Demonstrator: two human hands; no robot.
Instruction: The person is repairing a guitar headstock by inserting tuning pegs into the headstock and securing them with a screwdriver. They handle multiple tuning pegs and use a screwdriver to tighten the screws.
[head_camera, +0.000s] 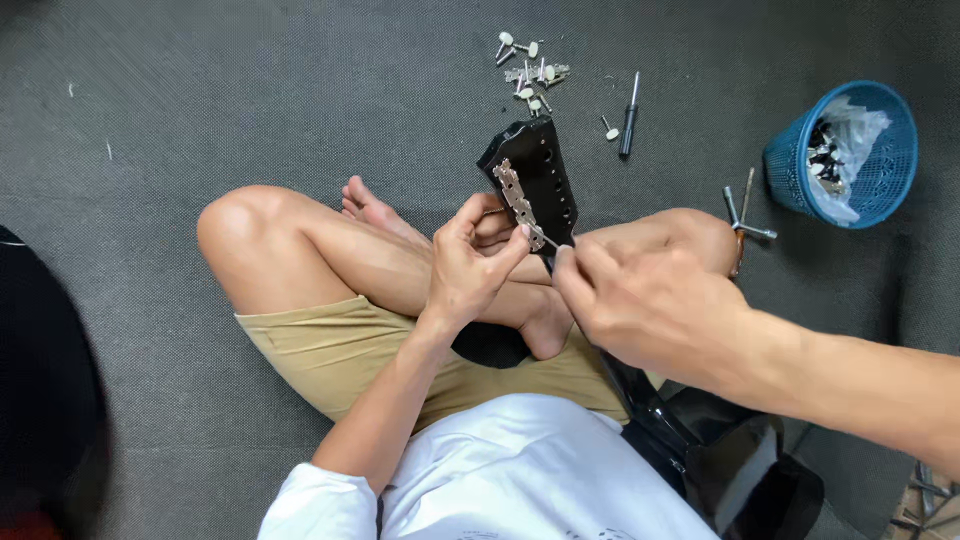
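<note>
seemingly mid-fitting, left hand (468, 262) pinches the perforated silver metal tuner plate (519, 201) against the glossy black guitar headstock (535, 175) at frame centre while right hand (640, 300) grips a thin tool, needing steady alignment next.

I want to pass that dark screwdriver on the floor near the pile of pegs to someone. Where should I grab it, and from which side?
Probably by the dark handle, the thicker lower part of the screwdriver. It lies flat on the grey mat, nearly upright in the picture, thin metal tip pointing away. Come from above, fingers pinching across the handle; both long sides look clear, with only a small peg to its left.
</note>
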